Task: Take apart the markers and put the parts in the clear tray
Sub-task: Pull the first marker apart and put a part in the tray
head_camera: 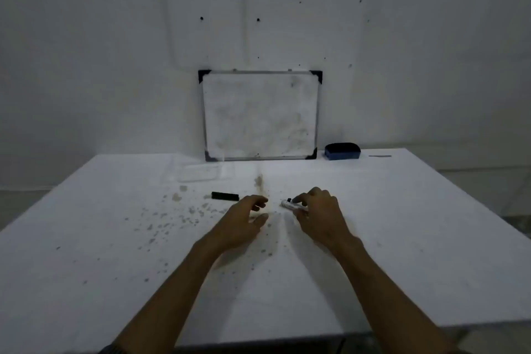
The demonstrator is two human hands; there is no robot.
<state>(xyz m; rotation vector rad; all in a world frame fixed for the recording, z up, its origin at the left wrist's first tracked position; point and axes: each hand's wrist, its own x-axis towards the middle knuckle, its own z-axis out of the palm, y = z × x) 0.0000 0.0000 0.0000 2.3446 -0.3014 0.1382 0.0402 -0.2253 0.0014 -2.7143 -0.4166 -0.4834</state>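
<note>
Marker pinched in right hand fingers; left hand open, empty; loose grip risks it rolling across counter.

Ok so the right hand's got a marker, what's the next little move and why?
Probably bring the left hand, open and empty beside it, onto the free end of the marker held in the right hand and pull the pieces apart; the clear tray looks empty.

White marker with black tip, black cap, blue eraser, grey-speckled white table
</note>
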